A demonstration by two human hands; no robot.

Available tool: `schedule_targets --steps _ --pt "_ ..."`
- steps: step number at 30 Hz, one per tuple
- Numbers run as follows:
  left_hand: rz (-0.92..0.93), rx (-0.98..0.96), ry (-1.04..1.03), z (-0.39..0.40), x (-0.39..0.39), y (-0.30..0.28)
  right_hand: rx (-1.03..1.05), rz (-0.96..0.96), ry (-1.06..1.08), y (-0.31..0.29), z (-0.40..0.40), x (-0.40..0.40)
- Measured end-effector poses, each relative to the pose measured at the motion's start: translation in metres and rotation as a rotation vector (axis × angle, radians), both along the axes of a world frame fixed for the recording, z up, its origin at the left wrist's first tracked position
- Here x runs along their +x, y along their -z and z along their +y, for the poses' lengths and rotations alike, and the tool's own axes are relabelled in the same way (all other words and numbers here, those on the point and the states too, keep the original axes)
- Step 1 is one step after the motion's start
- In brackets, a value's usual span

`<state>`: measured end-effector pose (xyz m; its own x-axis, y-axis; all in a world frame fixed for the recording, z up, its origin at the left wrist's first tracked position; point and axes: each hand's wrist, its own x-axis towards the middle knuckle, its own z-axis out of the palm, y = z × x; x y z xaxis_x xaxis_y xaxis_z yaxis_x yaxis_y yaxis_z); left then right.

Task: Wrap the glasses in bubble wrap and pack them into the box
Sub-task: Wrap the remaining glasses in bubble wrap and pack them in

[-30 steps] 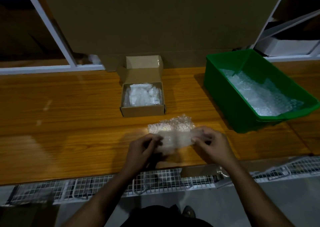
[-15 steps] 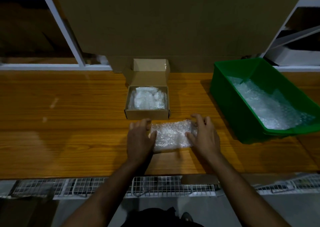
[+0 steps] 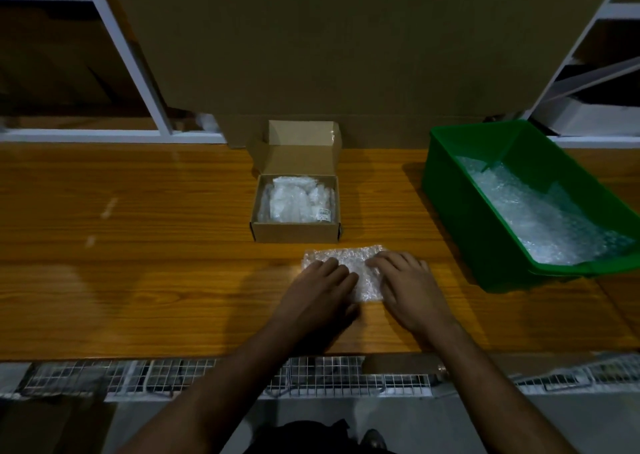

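Observation:
A small sheet of bubble wrap [image 3: 346, 258] lies flat on the wooden table [image 3: 156, 280], just in front of the cardboard box. My left hand [image 3: 320, 289] rests palm down on its left part. My right hand [image 3: 410, 289] rests palm down on its right part. Neither hand curls around anything. Whether glasses lie inside the wrap I cannot tell. The open cardboard box [image 3: 294, 234] stands behind it, lid flap up, and holds white bubble-wrapped bundles [image 3: 294, 199], one with a small label.
A green plastic bin [image 3: 446, 190] with loose bubble wrap [image 3: 540, 218] sits at the right of the table. A large cardboard sheet [image 3: 311, 55] stands against white shelving behind the box. A wire mesh tray [image 3: 207, 377] runs below the table's front edge.
The wrap was held up in both hands a second ago. It then went down onto the table, and both hands now lie flat on top of it.

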<state>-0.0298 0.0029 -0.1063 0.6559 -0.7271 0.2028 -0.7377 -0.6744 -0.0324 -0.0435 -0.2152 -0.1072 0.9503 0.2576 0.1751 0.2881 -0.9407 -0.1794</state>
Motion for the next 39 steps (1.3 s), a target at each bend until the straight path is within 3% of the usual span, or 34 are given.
schedule_targets --steps 3,6,8,12,16,20,23,26,33,39 --pt "0.047 0.014 0.019 -0.010 0.006 0.000 0.120 0.044 -0.016 -0.003 -0.006 0.002" --pt "0.074 -0.036 -0.055 -0.005 0.004 -0.009 0.668 0.111 0.125 -0.010 -0.011 -0.001" --pt "0.218 -0.294 -0.173 0.001 -0.005 -0.017 1.017 0.158 0.247 -0.018 -0.008 -0.006" --pt "0.814 -1.040 -0.431 0.015 -0.011 -0.050 1.441 0.368 0.321 -0.031 0.014 -0.018" --pt "1.206 -1.324 -0.548 0.026 -0.020 -0.075 1.416 0.700 0.170 -0.054 0.045 -0.031" --pt "1.324 -1.477 -0.576 0.036 -0.026 -0.070 1.412 0.644 0.136 -0.072 0.072 -0.036" --pt "1.318 -1.546 -0.500 0.046 -0.029 -0.067 1.136 0.448 0.162 -0.076 0.073 -0.035" --pt "1.195 -1.404 -0.459 0.056 -0.032 -0.067 1.090 0.421 0.136 -0.079 0.073 -0.035" --pt "1.163 -1.449 -0.430 0.068 -0.038 -0.085 1.250 0.525 -0.053 -0.091 0.074 -0.040" --pt "1.104 -1.425 -0.334 0.072 -0.040 -0.092 1.413 0.439 0.022 -0.096 0.078 -0.035"
